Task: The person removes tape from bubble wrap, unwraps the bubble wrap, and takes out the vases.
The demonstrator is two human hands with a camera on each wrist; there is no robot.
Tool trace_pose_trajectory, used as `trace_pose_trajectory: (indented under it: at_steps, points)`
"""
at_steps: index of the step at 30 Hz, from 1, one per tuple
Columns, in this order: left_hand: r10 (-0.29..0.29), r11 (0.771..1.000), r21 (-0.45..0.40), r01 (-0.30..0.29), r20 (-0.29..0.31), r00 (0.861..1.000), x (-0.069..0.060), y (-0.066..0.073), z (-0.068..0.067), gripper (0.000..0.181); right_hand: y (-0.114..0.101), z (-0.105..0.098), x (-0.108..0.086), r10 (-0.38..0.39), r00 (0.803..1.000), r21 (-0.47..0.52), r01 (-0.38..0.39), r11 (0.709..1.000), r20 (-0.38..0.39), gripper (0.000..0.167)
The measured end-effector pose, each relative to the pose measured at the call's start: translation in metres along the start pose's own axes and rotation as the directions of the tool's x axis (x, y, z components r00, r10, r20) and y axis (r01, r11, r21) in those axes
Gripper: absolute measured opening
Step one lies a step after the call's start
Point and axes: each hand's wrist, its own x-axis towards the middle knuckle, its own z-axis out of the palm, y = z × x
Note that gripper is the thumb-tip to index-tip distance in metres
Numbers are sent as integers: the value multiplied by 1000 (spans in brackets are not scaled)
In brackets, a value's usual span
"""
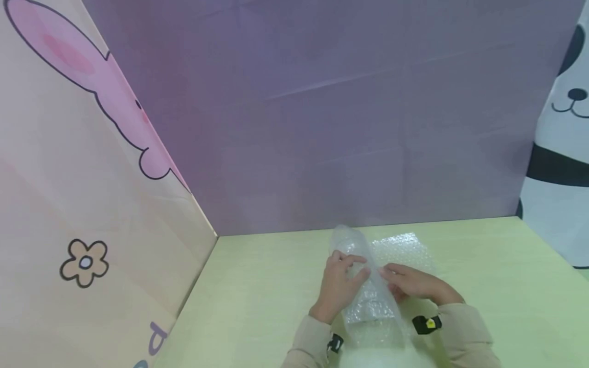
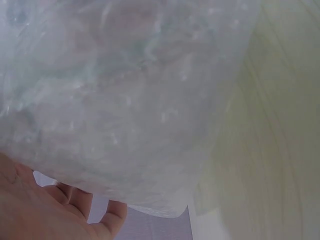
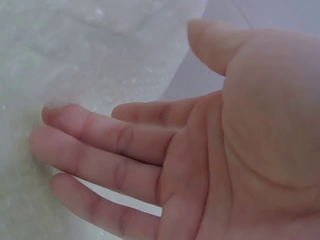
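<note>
A length of clear bubble wrap [image 1: 372,301], folded over into a long loose bundle, lies slantwise on the table. Whether anything is inside it cannot be made out. My left hand [image 1: 341,283] holds the bundle from its left side, thumb and forefinger spread over the top. In the left wrist view the fingers [image 2: 75,200] of that hand bend at the edge of the plastic. On the other side is my right hand [image 1: 414,283], its fingertips against the wrap's right edge. The right wrist view shows its palm and fairly straight fingers [image 3: 115,140] beside the plastic.
A flat part of bubble wrap [image 1: 405,248] extends behind and right of the bundle. The pale yellow-green table [image 1: 257,291] meets a purple back wall [image 1: 313,128]. A patterned panel [image 1: 92,204] rises at the left, and a panda print [image 1: 559,204] is at the right.
</note>
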Motion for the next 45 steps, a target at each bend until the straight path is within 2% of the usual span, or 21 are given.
trace_pose_trajectory:
  at_steps: [10,15,21,25,28,32,41,45]
  points:
    - [16,1000,26,-17,12,1000,0,2,1,32,-2,1,2,1,1000,30,-1,1000,-12,56]
    - [15,996,92,-18,27,1000,-1,6,0,41,-3,2,3,24,999,39,-23,999,-29,57]
    - [-51,989,140,44,44,998,-3,13,-3,68,-3,5,4,33,999,53,-31,998,-33,59]
    - [-107,987,132,95,84,991,-5,17,-6,91,-2,6,5,41,999,73,-38,997,-31,62]
    - [-130,987,111,117,119,984,-6,17,-6,98,-1,7,6,38,999,91,-35,995,-34,65]
    - [-140,988,84,129,142,980,-6,16,-6,100,1,7,8,35,997,123,-27,992,-62,67]
    - [-146,989,57,140,141,979,-5,16,-8,96,5,9,12,59,991,174,-39,984,-116,73]
    - [-132,990,71,124,128,983,-4,17,-9,94,6,8,14,53,987,165,-27,986,-153,75]
